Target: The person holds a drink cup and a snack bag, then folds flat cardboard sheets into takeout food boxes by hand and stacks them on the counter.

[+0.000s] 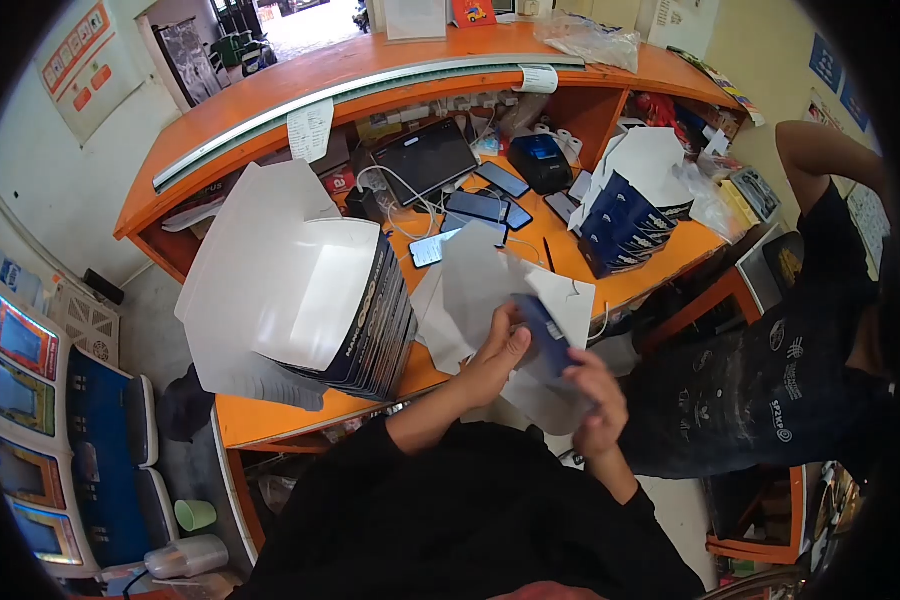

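Note:
A paper carton, white inside with a dark blue printed panel [545, 335], is between my hands above the front of the orange desk. My left hand [495, 355] grips its left side, thumb up against the blue panel. My right hand [600, 400] has its fingers curled at the panel's lower right end; they are slightly blurred. Loose white sheets [440, 320] lie under and behind the carton. To the left rises a tall stack of flat cartons [365, 320] with dark blue printed edges and white faces. Farther right stands a pile of folded blue cartons [625, 225].
Several phones [500, 180], a black laptop-like device [425, 160] and a small black machine [540, 165] sit at the back below the raised counter [370, 75]. A person in a dark shirt [740, 390] is close on my right. Blue chairs [110, 440] line the left.

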The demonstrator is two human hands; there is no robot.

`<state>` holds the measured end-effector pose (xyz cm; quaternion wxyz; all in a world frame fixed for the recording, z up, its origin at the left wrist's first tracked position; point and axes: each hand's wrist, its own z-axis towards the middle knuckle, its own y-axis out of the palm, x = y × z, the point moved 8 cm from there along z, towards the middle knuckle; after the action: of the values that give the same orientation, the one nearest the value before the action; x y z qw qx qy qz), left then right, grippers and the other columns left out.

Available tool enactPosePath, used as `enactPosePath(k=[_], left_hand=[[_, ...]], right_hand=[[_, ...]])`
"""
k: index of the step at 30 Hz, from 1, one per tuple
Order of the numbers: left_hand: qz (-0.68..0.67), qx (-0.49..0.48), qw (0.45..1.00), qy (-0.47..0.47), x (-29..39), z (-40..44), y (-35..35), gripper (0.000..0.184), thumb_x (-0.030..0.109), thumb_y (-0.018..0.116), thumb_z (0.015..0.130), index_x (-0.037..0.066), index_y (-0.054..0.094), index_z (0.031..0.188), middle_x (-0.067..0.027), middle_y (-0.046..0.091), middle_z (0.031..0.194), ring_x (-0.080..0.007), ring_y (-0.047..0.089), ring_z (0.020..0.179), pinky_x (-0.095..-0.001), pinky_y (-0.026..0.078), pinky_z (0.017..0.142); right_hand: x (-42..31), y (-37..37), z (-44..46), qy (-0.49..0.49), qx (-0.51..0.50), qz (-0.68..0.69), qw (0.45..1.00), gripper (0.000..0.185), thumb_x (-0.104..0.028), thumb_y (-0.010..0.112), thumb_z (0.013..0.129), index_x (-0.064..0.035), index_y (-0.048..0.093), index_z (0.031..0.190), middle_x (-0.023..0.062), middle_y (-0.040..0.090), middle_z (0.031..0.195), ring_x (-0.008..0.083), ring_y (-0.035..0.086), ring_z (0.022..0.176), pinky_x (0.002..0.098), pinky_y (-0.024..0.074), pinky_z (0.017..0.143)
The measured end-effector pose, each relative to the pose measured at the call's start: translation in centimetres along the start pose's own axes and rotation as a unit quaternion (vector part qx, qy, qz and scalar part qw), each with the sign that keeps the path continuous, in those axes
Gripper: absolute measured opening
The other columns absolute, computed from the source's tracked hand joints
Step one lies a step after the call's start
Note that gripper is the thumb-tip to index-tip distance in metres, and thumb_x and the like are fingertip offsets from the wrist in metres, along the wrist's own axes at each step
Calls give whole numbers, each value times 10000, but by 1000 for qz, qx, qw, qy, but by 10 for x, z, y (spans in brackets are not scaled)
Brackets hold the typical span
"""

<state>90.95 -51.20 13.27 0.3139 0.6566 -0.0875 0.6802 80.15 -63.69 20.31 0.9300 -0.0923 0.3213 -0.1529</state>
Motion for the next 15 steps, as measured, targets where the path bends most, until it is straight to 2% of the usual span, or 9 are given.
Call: enactPosePath(k=[1, 4, 5, 8, 9, 11, 13, 15], left_hand=[[-54, 28, 998, -26, -4, 1, -3, 454, 343, 412, 1045, 27, 423, 1370, -98, 547, 1263, -175, 522, 1183, -374, 372, 1066], [-96, 6, 993, -62, -2, -3, 2, 392, 267, 410, 1047, 7, 450, 1339, -51, 560, 1200, -137, 530, 1128, -344, 410, 1030], [-134, -7, 988, -74, -10, -3, 3, 334, 201, 421, 1044, 8, 492, 1307, -35, 580, 1179, -119, 550, 1102, -323, 442, 995], [-180, -24, 978, -100, -17, -9, 13, 294, 156, 462, 1027, 21, 541, 1276, -47, 609, 1174, -147, 583, 1101, -329, 463, 980], [-175, -19, 979, -100, -18, -9, 13, 278, 155, 473, 1024, 20, 560, 1251, -38, 616, 1149, -137, 590, 1071, -321, 474, 960], [-165, -10, 981, -100, -19, -11, 13, 250, 153, 495, 1018, 18, 598, 1201, -20, 631, 1099, -116, 605, 1011, -305, 495, 919], [-60, -21, 992, -108, -32, -17, 16, 239, 160, 497, 1021, 15, 603, 1178, -8, 623, 1075, -90, 585, 974, -280, 493, 887], [33, -37, 994, -99, -40, -20, 18, 227, 160, 499, 1022, 9, 612, 1149, 3, 616, 1044, -68, 563, 937, -257, 487, 849]], right_hand=[[-8, 12, 3, -10, -12, 1, 1000, 567, -500, 396, 1008, -1, 609, 1175, 207, 662, 982, 446, 596, 1070, 526, 429, 975], [-1, 13, -9, 36, 61, 61, 996, 573, -496, 396, 1009, 7, 604, 1189, 212, 655, 1018, 443, 583, 1101, 524, 426, 977], [3, 10, -14, 51, 84, 71, 993, 565, -478, 398, 1012, 8, 597, 1221, 214, 637, 1084, 423, 564, 1145, 505, 416, 995], [-5, 7, -8, 62, 90, -64, 992, 564, -463, 393, 1015, 15, 594, 1237, 216, 607, 1160, 398, 545, 1182, 484, 408, 1008], [-5, 11, -4, 60, 63, -109, 990, 510, -401, 427, 1016, 28, 615, 1217, 214, 580, 1218, 365, 536, 1194, 445, 401, 1018], [-1, 16, -5, 117, 47, -134, 983, 457, -340, 458, 1008, 39, 630, 1197, 210, 570, 1238, 349, 534, 1189, 431, 399, 1019], [7, 17, -12, 162, 48, -134, 976, 384, -239, 500, 988, 39, 635, 1214, 199, 552, 1274, 316, 528, 1186, 397, 389, 1024], [13, 20, -17, 157, 58, -195, 966, 360, -145, 533, 939, 29, 619, 1243, 207, 548, 1280, 335, 536, 1163, 408, 400, 1005]])
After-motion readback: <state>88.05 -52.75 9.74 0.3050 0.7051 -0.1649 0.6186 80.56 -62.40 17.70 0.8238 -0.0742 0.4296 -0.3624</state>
